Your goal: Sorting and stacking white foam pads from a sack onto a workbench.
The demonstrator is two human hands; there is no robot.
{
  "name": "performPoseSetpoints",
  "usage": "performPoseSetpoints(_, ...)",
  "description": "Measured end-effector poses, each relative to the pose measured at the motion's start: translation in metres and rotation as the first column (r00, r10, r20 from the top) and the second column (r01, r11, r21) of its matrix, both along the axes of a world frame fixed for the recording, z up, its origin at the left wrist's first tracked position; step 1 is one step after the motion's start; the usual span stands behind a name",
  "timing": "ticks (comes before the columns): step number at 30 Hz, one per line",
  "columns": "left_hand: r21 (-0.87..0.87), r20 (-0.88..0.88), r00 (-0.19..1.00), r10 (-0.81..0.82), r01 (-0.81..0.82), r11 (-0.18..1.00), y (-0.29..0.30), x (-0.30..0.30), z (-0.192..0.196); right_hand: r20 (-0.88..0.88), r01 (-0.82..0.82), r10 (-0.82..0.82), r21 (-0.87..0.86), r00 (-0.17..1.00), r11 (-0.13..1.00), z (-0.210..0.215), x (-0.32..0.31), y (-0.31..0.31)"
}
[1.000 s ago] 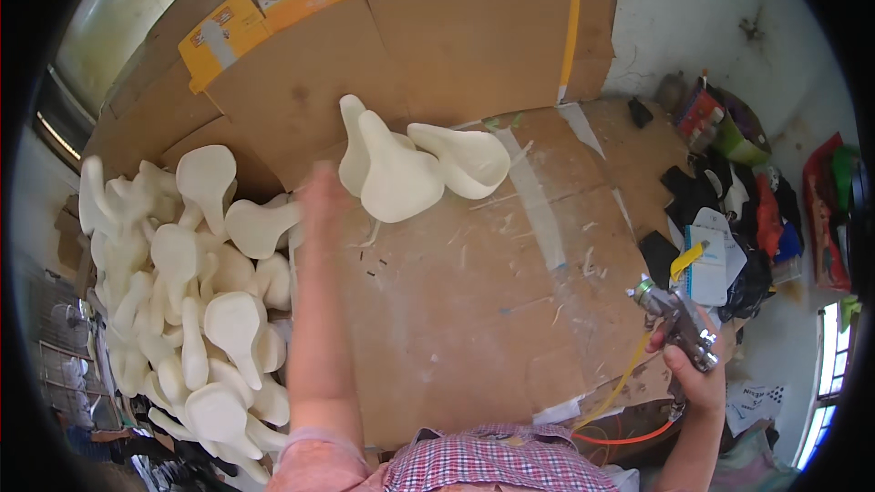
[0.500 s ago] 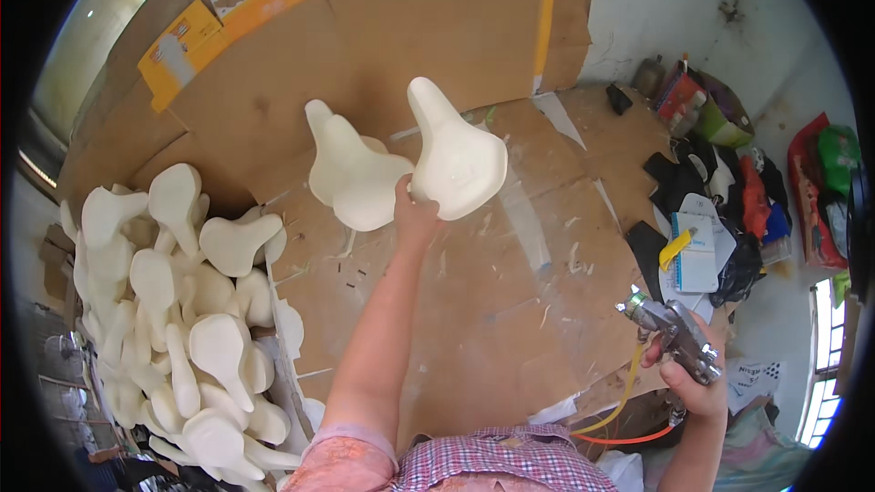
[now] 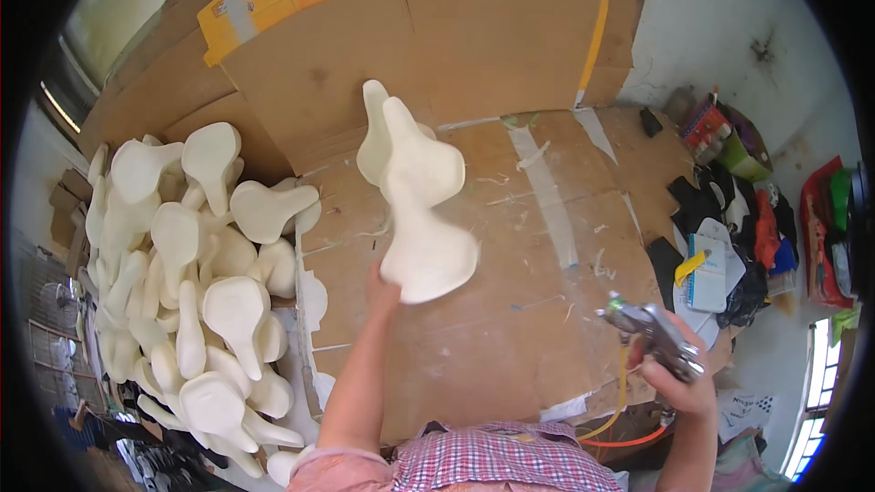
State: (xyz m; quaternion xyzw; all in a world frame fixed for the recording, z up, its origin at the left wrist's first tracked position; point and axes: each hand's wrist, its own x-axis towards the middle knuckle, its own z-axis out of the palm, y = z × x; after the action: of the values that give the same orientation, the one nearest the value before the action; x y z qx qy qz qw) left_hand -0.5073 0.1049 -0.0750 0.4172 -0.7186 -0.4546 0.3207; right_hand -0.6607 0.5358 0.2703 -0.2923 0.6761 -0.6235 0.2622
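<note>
My left hand (image 3: 384,292) grips a cream foam bicycle saddle (image 3: 430,261) by the near left edge of its wide end. The saddle's narrow nose points away from me, and its outline is slightly blurred. Just beyond it, two more cream saddles stand together against the cardboard backing: a front saddle (image 3: 427,160) and a rear saddle (image 3: 372,138), partly hidden. On the right, my right hand (image 3: 685,386) is wrapped around a metal spray gun (image 3: 658,337). The gun's nozzle faces left, toward the table, and a yellow hose (image 3: 620,398) and an orange hose (image 3: 629,442) run below it.
A large heap of cream saddles (image 3: 178,255) fills the left side. Cardboard with tape strips covers the work table (image 3: 510,346). At the right edge lie a notepad (image 3: 707,273), a yellow cutter (image 3: 691,266), black scraps and bags. A cardboard sheet (image 3: 492,46) rises behind.
My left hand has brought the saddle nearer to me, away from the two standing saddles. The spray gun stays in my right hand, tilted a little differently. The whole view has shifted.
</note>
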Motion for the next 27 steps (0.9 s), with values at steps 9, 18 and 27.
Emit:
performPoseSetpoints(9,0.531,-0.017,0.996,0.087,-0.065,0.845,-0.005,0.006,0.059,-0.044,0.227,-0.238,-0.17,0.97,0.959,0.004,-0.002,-0.046)
performPoseSetpoints(18,0.577,-0.496,0.868,-0.031,0.356,0.735,-0.069,-0.14,0.103,0.065,0.064,-0.068,0.063,0.996,0.996,-0.03,-0.022,-0.045)
performPoseSetpoints(27,-0.16,0.134,0.99,-0.039,0.06,0.985,-0.029,-0.195,0.09,0.035,0.073,-0.079,0.159,0.996,0.985,-0.048,-0.024,-0.04)
